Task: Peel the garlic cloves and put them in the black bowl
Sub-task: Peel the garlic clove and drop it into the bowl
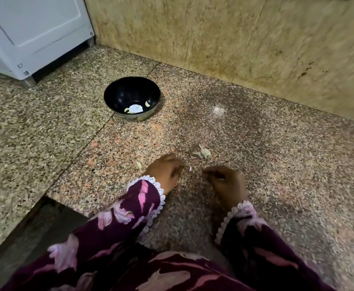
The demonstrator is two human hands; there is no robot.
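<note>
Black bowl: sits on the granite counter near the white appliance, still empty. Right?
Not empty. The head view shows the black bowl on the granite counter near the white appliance, already holding a few pale garlic cloves.

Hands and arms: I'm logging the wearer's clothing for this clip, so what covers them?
Both arms wear long dark-purple sleeves printed with pink florals, each cuff edged in white scalloped lace. The left hand and right hand are bare; no gloves, rings or bangles show.

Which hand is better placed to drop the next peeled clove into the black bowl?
Left, probably. The black bowl sits ahead and to the left, on the left hand's side; the right hand would need to cross over.
</note>
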